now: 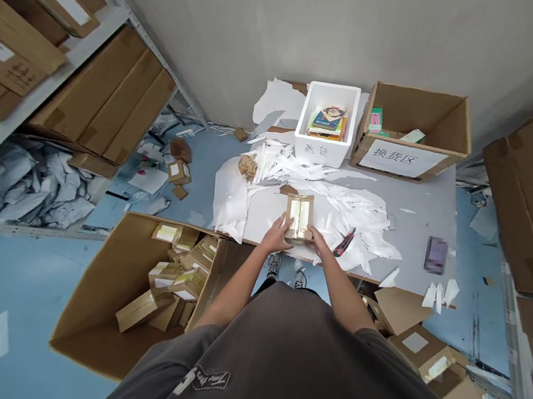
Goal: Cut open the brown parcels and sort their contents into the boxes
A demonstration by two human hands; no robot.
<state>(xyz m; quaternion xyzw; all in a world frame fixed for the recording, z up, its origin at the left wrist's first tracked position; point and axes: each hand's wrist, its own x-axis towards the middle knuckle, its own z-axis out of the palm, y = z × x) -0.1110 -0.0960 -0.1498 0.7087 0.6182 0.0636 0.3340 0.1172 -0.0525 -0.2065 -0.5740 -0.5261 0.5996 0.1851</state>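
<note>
Left hand [277, 235] at eight o'clock, right hand [319, 243] at four, each grip half-curled, clasping the taped box [299, 215] between them; white tub [322, 144] at twelve!

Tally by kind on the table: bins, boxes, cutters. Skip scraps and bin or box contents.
White bin: 1
Large open cardboard box: 1
Small taped box, between left hand and right hand: 1
Cutter: 1
Total: 4
</note>
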